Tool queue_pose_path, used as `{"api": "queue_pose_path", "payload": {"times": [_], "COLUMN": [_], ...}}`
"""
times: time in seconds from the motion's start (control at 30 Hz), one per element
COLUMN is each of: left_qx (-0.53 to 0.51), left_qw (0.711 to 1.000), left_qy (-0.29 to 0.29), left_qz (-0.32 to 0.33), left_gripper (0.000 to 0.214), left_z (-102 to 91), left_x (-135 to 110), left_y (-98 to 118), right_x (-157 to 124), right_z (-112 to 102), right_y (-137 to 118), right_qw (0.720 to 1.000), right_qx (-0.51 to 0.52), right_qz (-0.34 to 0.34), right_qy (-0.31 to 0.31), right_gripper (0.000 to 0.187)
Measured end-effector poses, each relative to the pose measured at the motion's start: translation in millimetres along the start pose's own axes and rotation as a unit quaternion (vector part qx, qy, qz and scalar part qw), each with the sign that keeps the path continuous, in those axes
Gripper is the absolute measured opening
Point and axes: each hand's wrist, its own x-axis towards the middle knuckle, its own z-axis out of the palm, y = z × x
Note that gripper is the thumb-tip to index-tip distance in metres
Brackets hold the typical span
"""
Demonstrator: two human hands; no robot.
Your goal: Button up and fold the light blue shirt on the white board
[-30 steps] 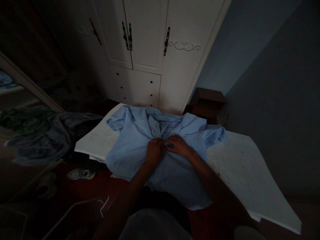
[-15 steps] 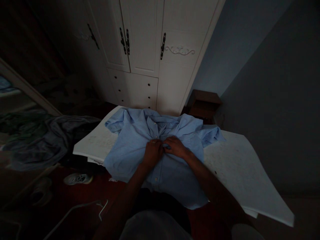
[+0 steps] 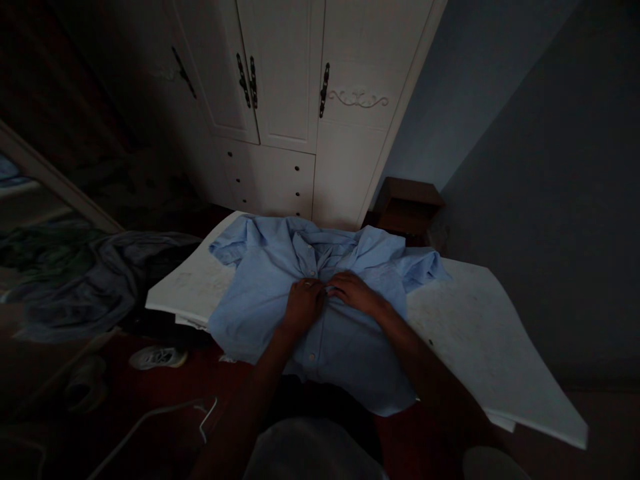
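A light blue short-sleeved shirt [image 3: 260, 293] lies front up on a white board [image 3: 475, 333], collar toward the wardrobe. My left hand [image 3: 303, 303] and my right hand [image 3: 353, 292] meet at the shirt's button strip in the middle of the chest. Both have their fingers curled and pinched on the cloth there. Small white buttons show on the strip below my hands. The lower hem hangs over the board's near edge toward my lap.
A white wardrobe [image 3: 320, 100] with dark handles and small drawers stands behind the board. A brown bedside cabinet [image 3: 407, 207] sits to its right. Dark crumpled clothing [image 3: 95, 273] is heaped at the left, with a shoe [image 3: 157, 357] and a white hanger [image 3: 165, 420] on the red floor.
Both hands stay pinched on the button strip, shifting only slightly up the shirt. The view has tilted a little, so the scene sits a bit lower and left.
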Motion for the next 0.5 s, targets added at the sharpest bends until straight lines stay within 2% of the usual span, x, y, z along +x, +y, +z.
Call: {"api": "queue_pose_path", "payload": {"times": [0.23,0.5], "left_qx": [0.005,-0.018], "left_qw": [1.0,1.0], "left_qy": [-0.004,0.001], "left_qz": [-0.017,-0.024], "left_gripper": [0.02,0.02], "left_z": [1.4,6.0], "left_x": [1.4,3.8], "left_y": [0.8,-5.2], "right_x": [0.8,-0.6], "right_z": [-1.0,1.2], "right_y": [-0.8,-8.7], "right_qw": [1.0,0.999], "right_qx": [0.018,-0.033], "right_qz": [-0.001,0.034], "right_qy": [-0.011,-0.026], "right_gripper": [0.013,0.02]}}
